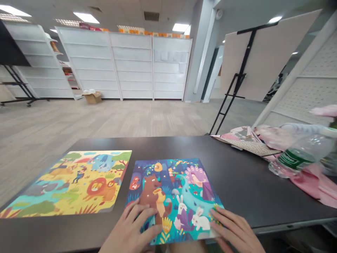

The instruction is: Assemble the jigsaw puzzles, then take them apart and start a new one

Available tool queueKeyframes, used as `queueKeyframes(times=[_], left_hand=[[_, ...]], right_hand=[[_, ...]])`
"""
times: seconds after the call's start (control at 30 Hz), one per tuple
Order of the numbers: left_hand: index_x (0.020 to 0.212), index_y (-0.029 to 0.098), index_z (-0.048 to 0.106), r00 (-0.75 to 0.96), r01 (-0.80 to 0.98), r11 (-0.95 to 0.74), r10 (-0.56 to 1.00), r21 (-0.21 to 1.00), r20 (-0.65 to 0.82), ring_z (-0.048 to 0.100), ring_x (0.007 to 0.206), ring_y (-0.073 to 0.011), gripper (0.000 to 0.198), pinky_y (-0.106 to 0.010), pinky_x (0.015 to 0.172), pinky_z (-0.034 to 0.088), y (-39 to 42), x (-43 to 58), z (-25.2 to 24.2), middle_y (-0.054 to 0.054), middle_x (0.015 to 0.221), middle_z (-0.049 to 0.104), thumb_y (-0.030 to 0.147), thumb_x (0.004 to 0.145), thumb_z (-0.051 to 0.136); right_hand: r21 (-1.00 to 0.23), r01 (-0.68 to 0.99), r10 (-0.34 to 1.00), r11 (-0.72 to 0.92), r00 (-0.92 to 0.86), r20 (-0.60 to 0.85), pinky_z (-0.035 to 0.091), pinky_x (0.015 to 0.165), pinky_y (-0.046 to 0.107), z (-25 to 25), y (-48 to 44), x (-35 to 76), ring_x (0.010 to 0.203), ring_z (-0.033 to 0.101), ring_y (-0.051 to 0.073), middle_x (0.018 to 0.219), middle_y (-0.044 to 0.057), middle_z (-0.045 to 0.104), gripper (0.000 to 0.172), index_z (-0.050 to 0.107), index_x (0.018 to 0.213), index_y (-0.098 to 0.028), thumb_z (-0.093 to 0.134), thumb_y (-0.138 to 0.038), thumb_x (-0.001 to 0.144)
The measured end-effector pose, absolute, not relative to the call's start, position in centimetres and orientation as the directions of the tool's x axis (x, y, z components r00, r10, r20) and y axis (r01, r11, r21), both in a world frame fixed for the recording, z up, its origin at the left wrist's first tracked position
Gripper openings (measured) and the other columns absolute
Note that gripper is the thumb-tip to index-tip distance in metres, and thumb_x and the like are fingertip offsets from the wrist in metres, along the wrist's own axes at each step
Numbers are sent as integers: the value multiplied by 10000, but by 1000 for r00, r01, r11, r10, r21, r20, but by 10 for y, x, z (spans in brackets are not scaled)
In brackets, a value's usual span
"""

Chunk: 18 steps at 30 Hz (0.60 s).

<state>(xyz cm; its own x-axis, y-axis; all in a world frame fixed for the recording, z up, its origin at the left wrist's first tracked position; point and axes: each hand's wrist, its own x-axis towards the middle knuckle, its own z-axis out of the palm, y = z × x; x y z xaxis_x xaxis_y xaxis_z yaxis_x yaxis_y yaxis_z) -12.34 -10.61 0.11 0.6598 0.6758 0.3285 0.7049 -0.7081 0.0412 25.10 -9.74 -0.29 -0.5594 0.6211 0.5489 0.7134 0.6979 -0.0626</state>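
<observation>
While the left hand (131, 228) and right hand (234, 228) lie flat, fingers spread, gripping nothing, on the forest puzzle (173, 186) at bottom centre, it looks complete, like the savanna puzzle (76, 182) lower left; no loose pieces showing.

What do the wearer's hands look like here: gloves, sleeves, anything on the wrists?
Left hand and right hand are both bare: no gloves, no rings or bands visible. No sleeve or cuff shows; the frame's bottom edge cuts both off near the wrist, so anything worn higher up is out of view.
</observation>
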Motion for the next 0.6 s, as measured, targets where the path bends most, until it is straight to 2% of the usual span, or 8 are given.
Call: queueKeyframes(times=[0.1,0.17,0.27,0.33,0.4,0.43,0.5,0.6], left_hand=[[1249,344,610,679,690,-724,651,6,339,622,1075,-277,459,-455,1006,486,-106,-125,1,-19,1232,685,285,830,787],[1209,332,620,687,663,-747,628,38,365,638,1068,-262,374,-403,971,514,-104,-125,11,-18,1186,705,236,864,726],[1174,308,625,658,643,-735,674,216,337,669,1022,-212,284,-304,890,545,-98,-124,36,-14,1113,726,162,935,572],[1133,284,640,580,671,-643,766,370,278,692,965,-187,242,-262,831,554,-91,-122,52,-13,1062,736,161,979,498],[1114,269,648,469,708,-524,850,474,240,709,955,-191,197,-267,820,562,-83,-121,61,-14,1061,744,218,1003,494],[1140,266,644,431,715,-488,871,500,235,712,982,-202,196,-281,840,565,-79,-121,63,-17,1093,746,243,1002,507],[1232,265,618,409,716,-465,884,521,226,698,1079,-218,254,-314,910,559,-71,-122,63,-28,1196,729,255,999,517],[1319,269,584,410,727,-467,883,503,227,639,1199,-222,320,-353,996,531,-65,-122,58,-49,1320,667,249,1012,497]], right_hand=[[-144,694,631,706,-523,573,614,862,316,4,-99,247,1043,732,235,1112,36,778,228,758,1089,-308,688,-247,880],[-217,668,643,712,-498,582,619,845,312,14,-93,242,996,741,231,1062,40,785,216,763,1071,-304,681,-240,881],[-394,628,723,671,-438,534,614,807,289,29,-72,233,920,745,214,970,37,787,172,773,1023,-285,634,-264,925],[-528,639,825,559,-367,430,607,760,264,39,-52,226,854,743,195,931,32,783,211,771,1018,-262,575,-321,969],[-594,680,902,430,-292,319,603,724,262,46,-32,220,804,738,186,924,30,779,277,756,1063,-237,531,-382,989],[-589,707,918,391,-255,304,606,752,283,48,-24,217,829,737,196,957,39,776,300,744,1090,-224,527,-404,988],[-524,760,907,386,-207,367,590,885,362,51,-16,213,982,719,233,1090,79,754,331,719,1150,-205,527,-417,983],[-358,787,827,503,-319,463,512,1043,451,52,-32,203,1233,615,273,1318,113,664,344,682,1249,-236,551,-403,979]])
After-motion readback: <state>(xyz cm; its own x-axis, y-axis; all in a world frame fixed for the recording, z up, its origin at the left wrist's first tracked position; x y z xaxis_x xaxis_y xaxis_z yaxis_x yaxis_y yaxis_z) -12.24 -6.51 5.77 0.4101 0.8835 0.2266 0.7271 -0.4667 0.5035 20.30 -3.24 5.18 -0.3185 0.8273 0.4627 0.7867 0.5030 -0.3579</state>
